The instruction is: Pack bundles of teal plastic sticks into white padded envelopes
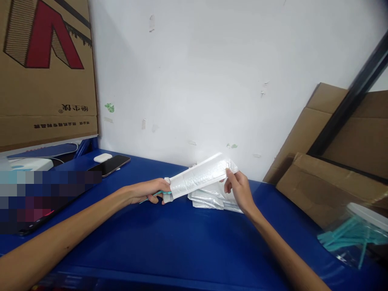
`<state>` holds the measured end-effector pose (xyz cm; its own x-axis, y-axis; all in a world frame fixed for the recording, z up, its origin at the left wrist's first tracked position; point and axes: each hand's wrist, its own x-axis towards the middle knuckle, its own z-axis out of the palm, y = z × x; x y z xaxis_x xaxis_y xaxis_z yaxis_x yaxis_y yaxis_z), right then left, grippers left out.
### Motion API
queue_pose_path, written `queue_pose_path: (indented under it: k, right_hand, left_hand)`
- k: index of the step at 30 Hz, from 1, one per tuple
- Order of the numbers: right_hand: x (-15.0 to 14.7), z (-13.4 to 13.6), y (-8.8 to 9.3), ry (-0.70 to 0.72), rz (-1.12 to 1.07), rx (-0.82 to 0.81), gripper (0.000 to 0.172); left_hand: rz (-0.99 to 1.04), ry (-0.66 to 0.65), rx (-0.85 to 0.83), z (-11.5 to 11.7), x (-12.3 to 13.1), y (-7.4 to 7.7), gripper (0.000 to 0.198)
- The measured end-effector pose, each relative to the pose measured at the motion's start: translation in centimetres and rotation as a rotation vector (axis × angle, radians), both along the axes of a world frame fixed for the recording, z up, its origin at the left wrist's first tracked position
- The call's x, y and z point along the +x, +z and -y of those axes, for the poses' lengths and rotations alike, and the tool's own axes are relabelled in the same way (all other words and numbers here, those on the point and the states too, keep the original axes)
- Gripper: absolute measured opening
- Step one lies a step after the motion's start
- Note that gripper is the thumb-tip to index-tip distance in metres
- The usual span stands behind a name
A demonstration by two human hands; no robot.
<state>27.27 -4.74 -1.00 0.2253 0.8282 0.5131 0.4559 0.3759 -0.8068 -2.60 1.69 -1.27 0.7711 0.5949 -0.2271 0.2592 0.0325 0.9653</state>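
Note:
A glossy white padded plastic bag (198,177) is held up at a slant above the blue table. My left hand (153,190) is closed on its lower left end, where a white fold shows. A thin teal stick (148,199) runs between the fingers of the same hand; its far end is hidden by the bag. At the bag's upper right end, my right hand (240,189) pinches the corner between thumb and fingers. Beneath and behind it lies a pile of similar white bags (207,201), partly covered by the raised bag and my right hand.
On the blue table (182,242), a phone (113,165) and a white earbud case (103,157) lie at the back left. A clear tub (371,214) of teal sticks stands at right. Cardboard (306,182) leans behind it; a large box (60,89) rises at left.

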Motion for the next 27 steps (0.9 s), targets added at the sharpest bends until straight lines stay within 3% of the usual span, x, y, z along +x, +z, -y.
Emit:
queue_pose_path:
  k: [8,15,20,25,27]
  right_hand:
    - [1.4,-0.6,0.2,0.0,-0.146,0.021,0.036]
    - [6.0,-2.5,0.3,-0.135,-0.485,0.163,0.025]
    - [11.0,-3.3,0.8,-0.467,-0.507,0.225,0.02]
    - [16.3,-2.0,1.5,-0.793,-0.424,0.253,0.01]
    - [18.0,-1.2,1.4,-0.943,-0.309,0.251,0.019]
  left_hand:
    - [0.001,-0.005,-0.013,-0.4,-0.3,0.2,0.042]
    - [-0.097,0.015,0.046,-1.5,-1.0,-0.5,0.045]
    - [-0.146,0.075,0.049,-1.8,-1.4,-0.7,0.045]
    - [-0.255,0.147,0.15,-1.8,-1.3,-0.8,0.043]
    - [-0.323,0.179,0.238,-1.9,-1.1,-1.0,0.038]
